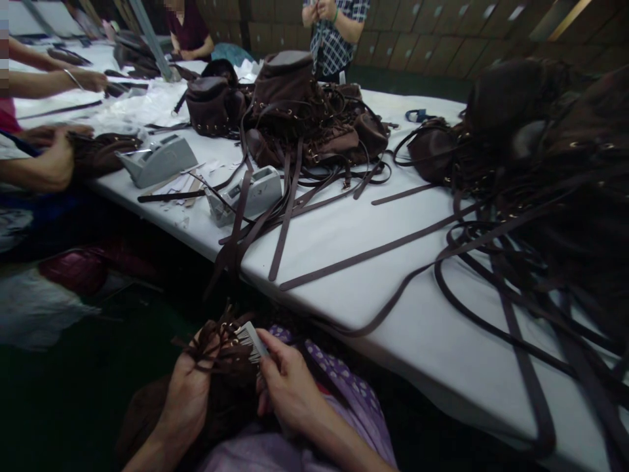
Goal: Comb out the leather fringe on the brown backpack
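On my lap lies a brown bag (147,410) with a bunch of thin fringe strips (216,351) at its top. My left hand (189,387) is closed around the fringed edge, so some of its fingers are hidden behind the strips. Between the thumb and fingers of my right hand (289,380) is a light grey comb (253,341). Its teeth point left and touch the fringe. Small metal eyelets show among the strips.
A white-covered table (339,275) carries piled brown bags (285,98), more bags (531,144) at right, and long straps (373,255) trailing over its edge. Two grey tape dispensers (167,160) stand near the edge. Co-workers' hands (59,160) work at left; two people stand behind.
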`<state>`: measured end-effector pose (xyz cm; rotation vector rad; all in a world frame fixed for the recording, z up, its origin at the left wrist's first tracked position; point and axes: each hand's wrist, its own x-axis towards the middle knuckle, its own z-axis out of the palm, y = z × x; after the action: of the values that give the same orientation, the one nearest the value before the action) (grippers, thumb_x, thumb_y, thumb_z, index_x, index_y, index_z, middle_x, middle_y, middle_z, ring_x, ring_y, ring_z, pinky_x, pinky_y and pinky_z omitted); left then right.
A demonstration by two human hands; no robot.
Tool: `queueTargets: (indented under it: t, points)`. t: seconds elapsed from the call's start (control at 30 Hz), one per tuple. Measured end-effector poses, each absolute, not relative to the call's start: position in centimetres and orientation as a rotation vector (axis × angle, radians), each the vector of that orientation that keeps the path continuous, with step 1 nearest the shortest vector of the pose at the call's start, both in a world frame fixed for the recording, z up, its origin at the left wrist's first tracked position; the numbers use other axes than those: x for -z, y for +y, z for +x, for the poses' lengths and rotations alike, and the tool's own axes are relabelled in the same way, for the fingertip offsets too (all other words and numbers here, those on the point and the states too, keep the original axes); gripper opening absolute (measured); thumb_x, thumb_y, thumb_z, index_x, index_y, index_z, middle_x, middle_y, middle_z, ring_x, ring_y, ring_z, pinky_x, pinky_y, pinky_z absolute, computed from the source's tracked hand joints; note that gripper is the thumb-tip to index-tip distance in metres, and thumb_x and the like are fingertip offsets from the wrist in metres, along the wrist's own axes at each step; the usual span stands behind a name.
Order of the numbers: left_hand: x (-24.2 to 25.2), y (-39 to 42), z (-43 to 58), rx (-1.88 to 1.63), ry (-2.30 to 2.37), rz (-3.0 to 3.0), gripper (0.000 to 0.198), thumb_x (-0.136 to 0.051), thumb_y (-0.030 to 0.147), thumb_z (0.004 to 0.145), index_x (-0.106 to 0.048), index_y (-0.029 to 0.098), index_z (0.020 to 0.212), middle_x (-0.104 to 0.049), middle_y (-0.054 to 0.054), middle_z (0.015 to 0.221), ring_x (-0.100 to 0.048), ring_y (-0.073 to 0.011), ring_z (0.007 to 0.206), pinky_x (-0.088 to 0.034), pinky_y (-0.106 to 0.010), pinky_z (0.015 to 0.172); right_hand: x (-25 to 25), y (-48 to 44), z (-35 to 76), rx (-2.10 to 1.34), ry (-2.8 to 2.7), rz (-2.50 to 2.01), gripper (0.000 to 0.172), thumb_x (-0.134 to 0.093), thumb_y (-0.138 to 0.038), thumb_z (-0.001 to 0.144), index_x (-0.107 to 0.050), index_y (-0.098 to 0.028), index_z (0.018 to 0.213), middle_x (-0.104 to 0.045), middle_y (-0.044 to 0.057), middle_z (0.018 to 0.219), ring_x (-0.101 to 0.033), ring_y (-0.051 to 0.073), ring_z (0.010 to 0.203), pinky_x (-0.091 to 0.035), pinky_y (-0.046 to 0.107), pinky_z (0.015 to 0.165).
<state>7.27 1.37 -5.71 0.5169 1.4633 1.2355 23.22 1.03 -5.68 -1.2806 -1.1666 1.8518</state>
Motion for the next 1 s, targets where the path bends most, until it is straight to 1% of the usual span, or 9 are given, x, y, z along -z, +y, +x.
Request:
queueTargets:
  t: [0.17,0.23,0.33,0.43,0.53,0.63,0.77,0.83,1.0]
  points:
    - [5.8,1.1,7.8,-1.122,1.639,0.973,0.027,-0.069,0.041,0.076,-0.061,0.02,0.09,-0.065,0.001,0.082,-0.061,-0.0152,0.075,-0.048,-0.02,0.064,5.2,0.9,22.8,-1.935,-1.115,-1.212,0.049,-0.042,-0.024,0.089,-0.041,-0.022,0.138,-0.055,-0.006,0.06,-0.055,0.009,0.042,-0.041,0.017,0.039]
    - [6.0,1.0,8.0,-1.094,1.664,1.04,0.025,-0.069,0.038,0.075,-0.059,0.02,0.089,-0.065,0.001,0.083,-0.06,-0.0159,0.076,-0.048,-0.022,0.066,5.1,0.9,22.4,-1.96,-1.009,-1.171,0.051,-0.049,-0.032,0.089,-0.04,-0.02,0.138,-0.058,-0.005,0.061,-0.054,0.01,0.04,-0.042,0.018,0.037]
    - [6.5,0.6,8.2,-1.036,1.703,1.108,0.024,-0.068,0.037,0.076,-0.058,0.021,0.091,-0.065,-0.001,0.086,-0.061,-0.0182,0.08,-0.047,-0.025,0.071,5.2,0.7,22.1,-1.988,-0.806,-1.114,0.06,-0.055,-0.049,0.086,-0.043,-0.016,0.134,-0.056,-0.006,0.052,-0.053,0.011,0.035,-0.041,0.018,0.032]
    - [6.6,0.3,8.3,-0.945,1.755,1.195,0.022,-0.063,0.04,0.08,-0.056,0.022,0.09,-0.064,0.0,0.081,-0.06,-0.0181,0.075,-0.046,-0.026,0.067,5.4,0.6,22.0,-2.033,-0.58,-1.051,0.061,-0.06,-0.055,0.082,-0.05,-0.015,0.127,-0.054,-0.007,0.046,-0.05,0.011,0.031,-0.038,0.016,0.029]
    - [6.4,0.4,8.5,-0.964,1.732,1.242,0.024,-0.063,0.042,0.08,-0.053,0.022,0.086,-0.062,0.0,0.077,-0.059,-0.0182,0.071,-0.046,-0.026,0.064,5.6,0.7,22.2,-2.093,-0.433,-0.914,0.059,-0.065,-0.053,0.079,-0.054,-0.014,0.121,-0.056,-0.006,0.047,-0.049,0.009,0.03,-0.037,0.015,0.029]
    - [6.3,0.5,8.4,-0.982,1.583,1.271,0.025,-0.062,0.044,0.081,-0.057,0.02,0.087,-0.063,-0.002,0.081,-0.059,-0.0187,0.075,-0.048,-0.026,0.068,5.7,0.9,22.7,-2.169,-0.259,-0.72,0.054,-0.072,-0.044,0.076,-0.057,-0.014,0.118,-0.059,-0.005,0.052,-0.047,0.006,0.032,-0.037,0.014,0.032]
    - [6.6,0.5,7.5,-0.709,1.271,1.306,0.031,-0.051,0.046,0.089,-0.064,0.019,0.099,-0.063,-0.002,0.078,-0.055,-0.0164,0.064,-0.047,-0.025,0.062,5.0,0.9,24.1,-2.248,-0.02,-0.544,0.037,-0.065,-0.036,0.084,-0.058,-0.018,0.116,-0.054,-0.009,0.049,-0.04,0.004,0.031,-0.033,0.012,0.032]
    - [6.7,0.5,7.0,-0.602,1.223,1.329,0.029,-0.055,0.042,0.088,-0.066,0.019,0.102,-0.066,-0.003,0.082,-0.058,-0.0187,0.071,-0.047,-0.026,0.065,4.5,0.8,24.9,-2.28,0.004,-0.445,0.033,-0.06,-0.036,0.088,-0.057,-0.022,0.118,-0.053,-0.01,0.047,-0.036,0.004,0.029,-0.032,0.013,0.031]
    - [6.8,0.7,7.1,-0.642,1.337,1.372,0.028,-0.058,0.04,0.086,-0.069,0.019,0.101,-0.07,-0.006,0.1,-0.062,-0.0266,0.1,-0.046,-0.031,0.089,3.6,0.4,25.1,-2.233,-0.133,-0.333,0.037,-0.062,-0.034,0.085,-0.055,-0.022,0.119,-0.054,-0.01,0.047,-0.035,0.005,0.027,-0.033,0.014,0.03]
